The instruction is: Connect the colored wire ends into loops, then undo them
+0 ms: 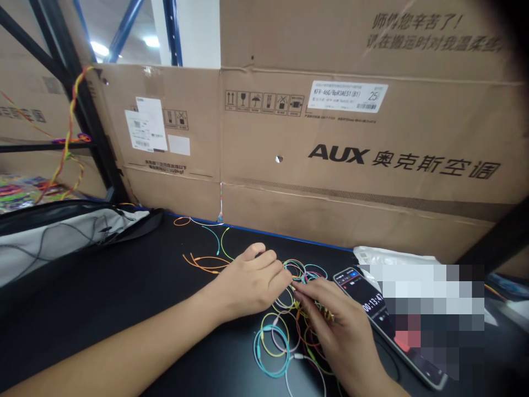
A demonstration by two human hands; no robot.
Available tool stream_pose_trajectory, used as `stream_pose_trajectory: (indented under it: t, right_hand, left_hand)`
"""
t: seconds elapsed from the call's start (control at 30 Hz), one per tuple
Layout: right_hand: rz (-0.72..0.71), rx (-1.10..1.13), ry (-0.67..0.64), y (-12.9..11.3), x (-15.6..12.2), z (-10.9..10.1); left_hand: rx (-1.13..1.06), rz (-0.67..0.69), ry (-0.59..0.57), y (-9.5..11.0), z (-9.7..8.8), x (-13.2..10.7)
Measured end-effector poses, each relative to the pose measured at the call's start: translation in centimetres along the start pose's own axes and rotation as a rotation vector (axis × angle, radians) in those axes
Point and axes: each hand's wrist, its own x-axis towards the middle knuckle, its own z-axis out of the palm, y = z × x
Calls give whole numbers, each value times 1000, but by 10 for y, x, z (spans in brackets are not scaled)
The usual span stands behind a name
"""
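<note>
My left hand is closed, fingers curled, with its fingertips meeting those of my right hand. Between them they pinch a thin cord whose colour and end are mostly hidden by the fingers. Beneath and around my right hand lies a tangle of thin coloured cord loops. A turquoise loop and a white loop show in front. Loose orange cords stick out to the left of my left hand. Behind it, a yellow-green cord and a short turquoise cord rest on the black tabletop.
A phone showing a running timer lies right of my right hand, beside a white plastic bag. Cardboard panels stand along the back. At left are a grey-and-black bag, a dark rack post and a hanging red-yellow twisted cord.
</note>
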Motion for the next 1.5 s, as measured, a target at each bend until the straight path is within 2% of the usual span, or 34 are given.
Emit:
stream_pose_trajectory:
  t: [0.17, 0.37, 0.5, 0.63, 0.73, 0.83, 0.97, 1.13, 1.27, 1.33, 1.37, 1.5]
  right_hand:
    - [165, 77, 181, 1, 6, -5]
    - [403, 243, 407, 17, 15, -14]
    - [516, 374, 459, 25, 20, -18]
    - [610, 515, 475, 28, 25, -18]
    - [670, 622, 469, 23, 27, -17]
    - [733, 740, 396, 15, 28, -15]
    - [800, 873, 237, 6, 27, -13]
    - [788, 966, 115, 2, 24, -8]
    - [754, 983, 80, -2, 21, -8]
    - [752, 983, 52, -4, 20, -9]
    - [754, 982, 40, -6, 21, -10]
    - [757, 966, -16, -11, 22, -18]
  left_hand:
    - [-98, -53, 11, -8, 2, -5]
    - [-231, -112, 22, -15, 6, -11]
    - [-287, -73, 59, -12, 2, -11]
    - [-439, 17, 181, -4, -5, -13]
    - [-577, 36, 222, 8, -11, -14]
    - [-671, 24, 181, 23, -17, -9]
    - [-604, 112, 160, 37, -22, -1]
    - [-575, 106, 130, 40, -17, -4]
    - [-741, 88, 69, 39, -13, -9]
    - [-964, 12, 25, 41, -12, -9]
    - [-1115, -72, 1, 43, -13, -8]
    - [-1688, -522, -80, 48, -18, -3]
